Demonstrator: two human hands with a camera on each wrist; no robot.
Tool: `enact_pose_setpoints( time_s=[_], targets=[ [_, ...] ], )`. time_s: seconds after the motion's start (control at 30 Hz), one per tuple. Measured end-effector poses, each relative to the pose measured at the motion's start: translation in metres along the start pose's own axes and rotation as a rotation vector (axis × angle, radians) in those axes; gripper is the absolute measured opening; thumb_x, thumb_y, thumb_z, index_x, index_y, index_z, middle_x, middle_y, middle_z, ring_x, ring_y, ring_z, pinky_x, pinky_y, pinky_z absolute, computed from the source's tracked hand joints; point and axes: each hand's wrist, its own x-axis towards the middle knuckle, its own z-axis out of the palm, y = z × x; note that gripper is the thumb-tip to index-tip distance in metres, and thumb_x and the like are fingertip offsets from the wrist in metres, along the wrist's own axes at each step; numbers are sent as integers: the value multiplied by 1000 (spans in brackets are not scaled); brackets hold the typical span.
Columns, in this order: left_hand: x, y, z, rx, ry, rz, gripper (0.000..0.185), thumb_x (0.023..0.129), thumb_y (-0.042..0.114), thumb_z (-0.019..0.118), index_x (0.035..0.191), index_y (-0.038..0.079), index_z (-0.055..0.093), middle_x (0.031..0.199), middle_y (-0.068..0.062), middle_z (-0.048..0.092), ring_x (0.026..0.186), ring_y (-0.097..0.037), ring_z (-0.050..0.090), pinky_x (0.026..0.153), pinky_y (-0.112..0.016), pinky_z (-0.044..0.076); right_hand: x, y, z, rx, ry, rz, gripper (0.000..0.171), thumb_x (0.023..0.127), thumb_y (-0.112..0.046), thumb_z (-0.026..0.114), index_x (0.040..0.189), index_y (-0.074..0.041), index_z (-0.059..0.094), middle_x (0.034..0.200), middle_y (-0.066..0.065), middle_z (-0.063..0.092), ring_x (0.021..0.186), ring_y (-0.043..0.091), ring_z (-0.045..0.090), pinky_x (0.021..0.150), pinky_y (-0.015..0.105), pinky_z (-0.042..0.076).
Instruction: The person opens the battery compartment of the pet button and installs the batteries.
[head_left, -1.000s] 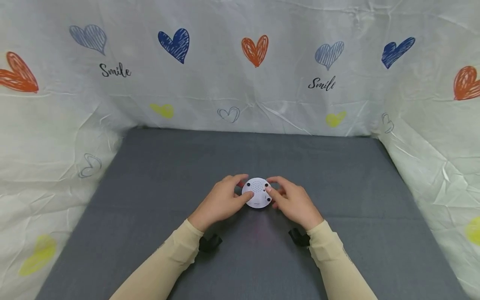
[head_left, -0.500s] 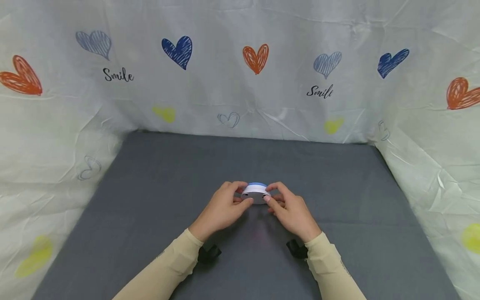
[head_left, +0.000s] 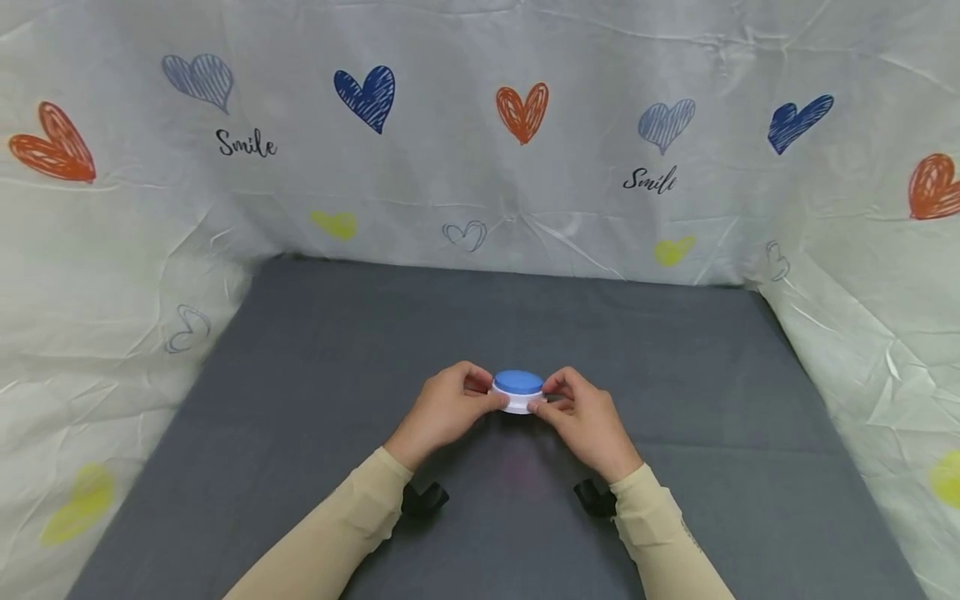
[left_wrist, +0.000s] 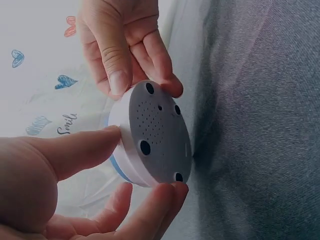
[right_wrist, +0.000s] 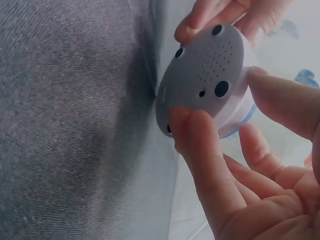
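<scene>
A small round white device with a blue top (head_left: pixel 517 390) is held a little above the grey cloth (head_left: pixel 315 392), blue face up. My left hand (head_left: pixel 448 408) pinches its left rim and my right hand (head_left: pixel 577 415) pinches its right rim. The left wrist view shows the device (left_wrist: pixel 152 132) from below: a white underside with small speaker holes and several black feet, my thumb on the rim. In the right wrist view the same underside of the device (right_wrist: pixel 205 75) shows, with my fingertips (right_wrist: pixel 192 130) against its edge.
White sheeting printed with hearts and "Smile" (head_left: pixel 648 179) walls the grey cloth at the back and on both sides. Black wrist-camera mounts (head_left: pixel 423 498) sit under both beige sleeves.
The device has been turned over: a second ago its white holed underside faced up, then it stood on edge, and now the blue top faces up. Both hands kept hold.
</scene>
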Motion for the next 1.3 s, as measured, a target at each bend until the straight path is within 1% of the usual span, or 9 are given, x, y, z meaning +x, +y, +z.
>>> enact_pose_setpoints(
  time_s=[0.13,0.27,0.47,0.6,0.7,0.77,0.87,1.1,1.3],
  targets=[
    [2,-1,2,27,-12,-2,48,93,38,87,128,10,72,118,-4,76,106,-19,74,92,-41,62,0,3,0,5,3,-4,30,96,-30,86,113,-15,67,115,5,82,93,12,80,84,39,61],
    [4,-3,4,64,-30,21,56,92,39,87,136,7,72,119,-4,78,105,-17,75,91,-39,63,1,5,1,3,10,2,31,94,-30,88,112,-15,67,115,5,83,92,13,81,83,38,62],
    [8,-7,5,74,-60,57,59,90,34,89,138,4,73,117,-5,81,101,-13,77,89,-37,63,3,6,1,-8,12,14,35,91,-29,90,113,-15,67,117,7,83,89,12,80,79,37,60],
    [12,-11,5,82,-78,62,62,87,33,91,140,6,73,116,-4,80,100,-13,76,89,-38,62,3,8,3,-5,5,27,46,88,-28,93,124,-16,67,125,6,81,88,11,80,80,37,62],
    [14,-13,5,85,-91,68,65,85,33,94,140,7,73,116,-3,79,99,-13,75,89,-37,61,4,10,4,1,-7,22,56,88,-26,93,136,-14,66,132,6,79,90,11,81,83,39,64],
    [16,-15,6,86,-96,77,66,83,33,95,140,7,73,116,-3,79,99,-13,75,88,-36,61,4,12,4,8,-13,14,61,88,-24,93,141,-12,64,135,7,77,91,12,81,84,40,65],
    [17,-16,8,98,-90,96,67,82,34,96,139,7,73,114,-3,78,96,-12,73,85,-35,60,4,14,4,3,-5,7,62,87,-23,93,141,-13,65,136,6,77,93,14,82,85,41,65],
    [16,-15,15,168,-51,149,63,83,31,96,138,10,74,109,-6,68,88,-10,67,79,-30,58,4,18,5,-83,48,-28,56,86,-25,95,135,-16,69,129,4,80,105,20,80,92,44,64],
    [13,-16,18,235,-24,178,59,84,26,95,137,9,75,107,-7,66,89,-13,61,78,-32,55,3,19,13,-131,76,-67,54,86,-26,95,132,-16,70,126,4,81,108,21,80,86,41,65]
  ],
)
